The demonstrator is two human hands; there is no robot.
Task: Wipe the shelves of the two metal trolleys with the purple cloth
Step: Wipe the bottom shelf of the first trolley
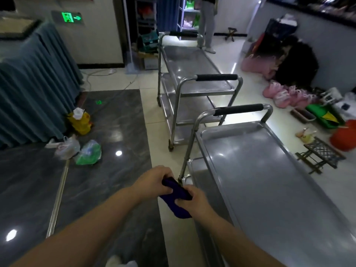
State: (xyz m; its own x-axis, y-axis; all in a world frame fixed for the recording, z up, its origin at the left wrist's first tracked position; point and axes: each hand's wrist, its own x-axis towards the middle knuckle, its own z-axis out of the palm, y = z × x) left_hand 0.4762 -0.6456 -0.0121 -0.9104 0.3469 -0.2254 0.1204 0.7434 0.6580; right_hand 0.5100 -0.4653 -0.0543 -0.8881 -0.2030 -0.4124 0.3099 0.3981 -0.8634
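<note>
- The near trolley fills the view from 3 to 5 o'clock. Its top shelf is bare steel with a raised rim, and its black-gripped handle is at the far end.
- A lower shelf shows under the top one, with its left edge just beside the hands.
- The far trolley stands at 12 to 1 o'clock, in line with the near one, their handles close together. I cannot tell whether the frames touch.
- A strip of pale tiled floor runs along the left side of both trolleys from 6 toward 12 o'clock.
- At 9 o'clock lies dark marbled floor, with plastic bags and a yellow container near a draped teal table.
- At 2 to 3 o'clock the floor is crowded with pink bags, a folding stool and green and red items, close to the near trolley's right edge.
- A person's legs stand beyond the far trolley at 12 o'clock.
- The purple cloth is in mid-air at 6 o'clock, left of the near trolley and off any shelf.
- The left hand has its fingers curled round the cloth's upper end. The right hand grips the middle, and a loose fold hangs below it.
</note>
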